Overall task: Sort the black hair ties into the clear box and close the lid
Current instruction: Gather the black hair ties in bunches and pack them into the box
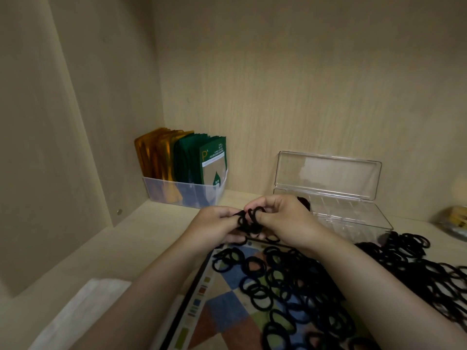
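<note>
The left grip (pixel 217 223) and right grip (pixel 285 218) both pinch one small bunch (pixel 249 221) of ties between them, before the open box (pixel 353 215); most ties (pixel 404 261) lie loose beside it. Soft, light and springy, they'd likely tangle, so best pinch several loops together

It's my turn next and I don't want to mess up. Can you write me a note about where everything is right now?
Hands: left hand and right hand both pinch one small bunch of black hair ties, in front of the clear box.
Box: back right of the shelf, lid standing open. Something dark shows at its left end, maybe ties; the right hand hides most of it.
Loose hair ties: a big pile on the patterned mat and beside it.
Done: little, at most.
Left: drop in the bunch, then the pile, then close the lid.
</note>
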`<state>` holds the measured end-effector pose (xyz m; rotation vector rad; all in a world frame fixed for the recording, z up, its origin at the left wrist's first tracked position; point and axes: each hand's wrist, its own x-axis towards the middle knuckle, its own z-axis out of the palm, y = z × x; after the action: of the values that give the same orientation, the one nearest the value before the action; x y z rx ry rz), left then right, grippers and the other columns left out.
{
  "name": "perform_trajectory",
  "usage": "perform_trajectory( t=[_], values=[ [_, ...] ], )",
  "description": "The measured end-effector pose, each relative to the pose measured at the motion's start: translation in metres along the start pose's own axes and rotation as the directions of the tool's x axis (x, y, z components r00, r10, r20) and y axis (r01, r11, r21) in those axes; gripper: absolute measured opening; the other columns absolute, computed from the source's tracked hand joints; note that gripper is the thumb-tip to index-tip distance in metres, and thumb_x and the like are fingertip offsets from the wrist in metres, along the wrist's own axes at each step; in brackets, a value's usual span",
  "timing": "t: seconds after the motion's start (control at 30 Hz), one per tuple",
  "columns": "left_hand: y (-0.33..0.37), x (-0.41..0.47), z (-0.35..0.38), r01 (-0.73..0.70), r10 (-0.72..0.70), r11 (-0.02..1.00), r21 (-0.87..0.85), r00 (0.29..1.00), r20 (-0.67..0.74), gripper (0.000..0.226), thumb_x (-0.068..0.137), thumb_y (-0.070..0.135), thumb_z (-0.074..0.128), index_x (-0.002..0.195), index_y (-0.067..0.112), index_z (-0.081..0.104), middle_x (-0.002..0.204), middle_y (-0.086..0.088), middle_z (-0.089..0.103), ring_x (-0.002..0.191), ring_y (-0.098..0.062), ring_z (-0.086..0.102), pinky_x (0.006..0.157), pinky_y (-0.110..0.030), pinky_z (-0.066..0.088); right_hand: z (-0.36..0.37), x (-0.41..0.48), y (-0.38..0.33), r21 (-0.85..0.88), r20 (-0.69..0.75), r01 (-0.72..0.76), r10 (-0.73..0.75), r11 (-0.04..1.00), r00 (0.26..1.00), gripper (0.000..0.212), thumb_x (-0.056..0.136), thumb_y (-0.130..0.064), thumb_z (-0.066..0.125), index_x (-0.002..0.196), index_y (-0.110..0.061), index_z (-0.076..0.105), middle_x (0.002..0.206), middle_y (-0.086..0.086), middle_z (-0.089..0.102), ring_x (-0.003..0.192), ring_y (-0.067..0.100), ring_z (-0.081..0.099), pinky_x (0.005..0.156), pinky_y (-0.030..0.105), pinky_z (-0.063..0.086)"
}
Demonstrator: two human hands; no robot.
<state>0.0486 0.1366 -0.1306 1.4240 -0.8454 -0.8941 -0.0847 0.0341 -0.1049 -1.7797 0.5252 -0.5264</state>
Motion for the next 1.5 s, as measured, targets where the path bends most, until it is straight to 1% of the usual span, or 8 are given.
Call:
perform_trajectory(
  t=[0.17,0.37,0.63,0.73,0.83,1.03,1.37,1.5],
  values=[
    [0.005,-0.003,0.0,0.084,-0.054,0.968,-0.235,0.99,0.13,0.034,0.099,0.018,0.053,0.121,-0.005,0.063,0.114,-0.031,0.068,0.103,-0.034,0.07,0.092,-0.038,0.058,0.004,0.002,0.006,-0.146,-0.155,0.044,-0.067,0.988,0.986,0.015,0.092,-0.007,0.064,0.087,-0.019,0.07,0.075,0.01,0.072,0.052,0.013,0.065,0.05,0.024,0.053],
    [-0.002,-0.002,-0.005,-0.007,0.009,1.0,-0.012,0.985,0.17,0.03,0.093,0.02,0.066,0.12,0.007,0.069,0.113,-0.008,0.074,0.108,-0.017,0.07,0.089,-0.029,0.057,0.004,0.002,0.013,-0.5,-0.126,0.148,-0.241,0.853,0.962,0.017,0.079,-0.019,0.078,0.086,-0.03,0.068,0.069,-0.009,0.065,0.054,-0.005,0.056,0.054,0.01,0.044],
    [0.006,-0.001,-0.022,-0.032,0.024,0.998,0.056,0.991,0.133,0.024,0.097,0.014,0.06,0.116,0.004,0.071,0.106,-0.015,0.075,0.095,-0.023,0.073,0.078,-0.026,0.06,-0.002,-0.001,0.002,0.09,0.041,-0.009,0.006,0.996,0.999,0.024,0.087,-0.007,0.073,0.11,-0.008,0.066,0.082,0.009,0.064,0.06,0.018,0.066,0.045,0.027,0.051],
    [0.005,0.004,-0.029,-0.035,0.073,0.969,0.245,0.986,-0.147,0.02,0.096,0.012,0.061,0.113,0.009,0.072,0.091,-0.005,0.076,0.076,-0.014,0.074,0.064,-0.018,0.058,-0.004,0.003,0.007,-0.108,-0.076,0.001,-0.009,0.994,0.997,0.013,0.089,-0.014,0.073,0.101,-0.016,0.069,0.081,0.002,0.065,0.059,0.01,0.064,0.048,0.024,0.05],
    [0.002,0.009,-0.036,-0.085,0.192,0.934,0.348,0.938,-0.288,0.015,0.096,0.016,0.061,0.107,0.021,0.071,0.088,0.005,0.072,0.068,-0.006,0.068,0.054,-0.008,0.048,0.0,0.003,0.013,-0.583,-0.047,0.092,-0.146,0.807,0.988,0.007,0.087,-0.024,0.073,0.082,-0.028,0.073,0.08,-0.012,0.068,0.066,-0.004,0.061,0.065,0.013,0.046],
    [-0.002,0.013,-0.035,-0.155,0.262,0.936,0.315,0.905,-0.334,0.016,0.096,0.017,0.061,0.106,0.016,0.074,0.091,0.003,0.072,0.077,-0.007,0.067,0.055,-0.008,0.048,0.025,-0.001,0.014,-0.898,0.173,0.177,-0.046,0.403,0.984,0.04,0.083,-0.052,0.069,0.114,-0.027,0.073,0.113,-0.008,0.059,0.101,0.014,0.061,0.089,0.036,0.052],
    [-0.009,0.015,-0.028,-0.167,0.246,0.942,0.291,0.933,-0.263,0.015,0.096,0.016,0.062,0.105,0.017,0.074,0.092,0.005,0.073,0.083,-0.008,0.069,0.059,-0.011,0.051,0.023,0.0,0.016,-0.877,0.241,0.237,-0.043,0.417,0.969,0.013,0.085,-0.029,0.064,0.09,-0.018,0.07,0.094,-0.001,0.065,0.083,0.017,0.062,0.077,0.035,0.055],
    [-0.012,0.017,-0.028,-0.167,0.235,0.95,0.266,0.939,-0.25,0.016,0.095,0.015,0.063,0.105,0.013,0.075,0.095,-0.001,0.075,0.085,-0.011,0.071,0.064,-0.016,0.056,0.007,0.001,0.007,-0.567,0.123,0.151,-0.099,0.81,0.987,0.007,0.091,-0.019,0.068,0.084,-0.02,0.068,0.076,-0.003,0.069,0.063,0.005,0.06,0.061,0.021,0.05]
  ],
)
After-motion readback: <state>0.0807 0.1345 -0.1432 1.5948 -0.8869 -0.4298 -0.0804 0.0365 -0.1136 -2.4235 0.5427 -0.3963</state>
